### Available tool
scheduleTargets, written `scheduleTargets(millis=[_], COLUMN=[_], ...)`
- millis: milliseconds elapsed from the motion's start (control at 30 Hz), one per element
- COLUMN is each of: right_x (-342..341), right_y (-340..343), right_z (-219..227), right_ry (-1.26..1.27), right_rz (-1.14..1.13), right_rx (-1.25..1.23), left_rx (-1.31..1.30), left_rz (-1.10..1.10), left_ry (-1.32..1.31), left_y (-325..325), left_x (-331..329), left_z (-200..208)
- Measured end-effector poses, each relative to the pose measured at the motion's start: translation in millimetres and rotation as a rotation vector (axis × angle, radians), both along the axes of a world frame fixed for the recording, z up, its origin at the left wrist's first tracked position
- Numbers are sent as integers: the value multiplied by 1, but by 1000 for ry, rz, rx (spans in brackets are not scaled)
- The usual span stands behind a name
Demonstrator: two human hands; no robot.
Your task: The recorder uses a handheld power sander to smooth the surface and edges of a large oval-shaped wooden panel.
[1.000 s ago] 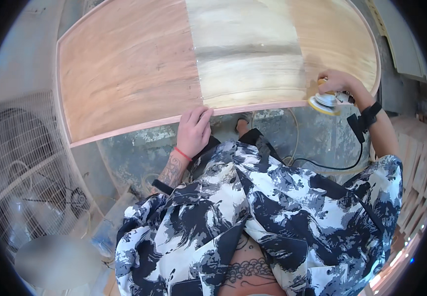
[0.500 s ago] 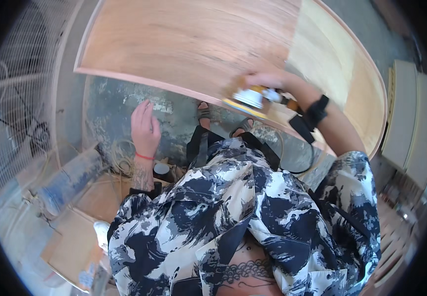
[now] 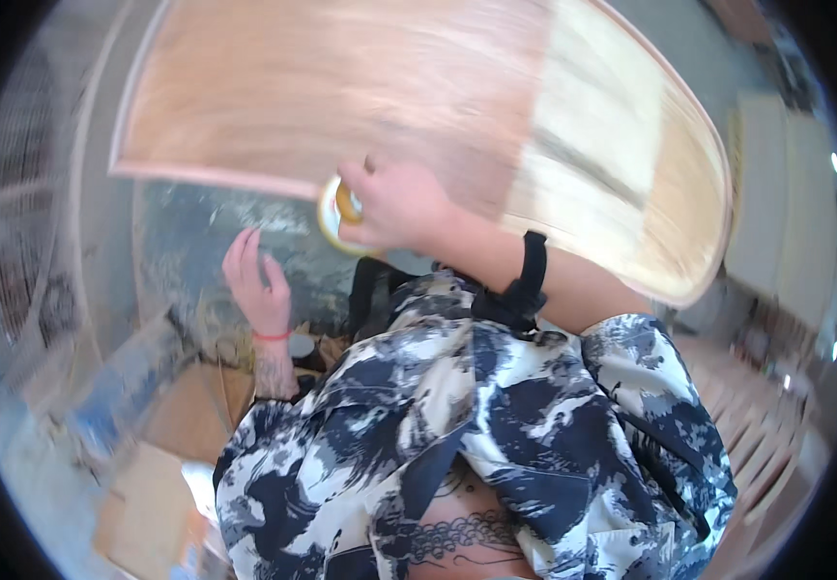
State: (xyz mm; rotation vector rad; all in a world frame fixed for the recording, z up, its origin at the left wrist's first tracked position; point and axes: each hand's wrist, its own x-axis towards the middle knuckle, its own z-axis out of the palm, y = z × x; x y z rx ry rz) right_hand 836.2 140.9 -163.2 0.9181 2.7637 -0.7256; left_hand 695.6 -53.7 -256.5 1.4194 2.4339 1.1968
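Observation:
My right hand (image 3: 394,203) is wrapped round a round orbital sander (image 3: 332,215) with a yellow, white and brownish body. The sander is tilted at the near edge of a large wooden panel (image 3: 274,92), partly beyond that edge. Whether its pad touches the panel's edge I cannot tell. A black strap with a box sits on my right forearm. To the left of the sander, my left hand (image 3: 259,290) hangs in the air over the floor, fingers stretched and apart, holding nothing. It wears a red string at the wrist.
A blue cylinder (image 3: 124,396) and cardboard pieces (image 3: 148,498) lie at the lower left. Beside my left wrist stands a small round can (image 3: 301,345). Wire mesh (image 3: 22,203) runs along the left side. Pale boards (image 3: 791,208) stand at the right.
My right hand has carried the sander leftward along the panel's near edge and turned it more upright. The view has shifted a little; my left hand remains raised and open.

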Motion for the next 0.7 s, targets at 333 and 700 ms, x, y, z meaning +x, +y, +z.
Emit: scheduleTargets(millis=[333,700], right_x=[134,285], right_y=[26,110], right_z=[23,31], right_ry=[-90,-391], right_rz=[-176,-358], right_rx=[-202,-182], left_rx=[-36,-23], left_rz=[-681,-781], left_ry=[276,174], left_y=[57,69], left_x=[39,77], left_z=[16,20])
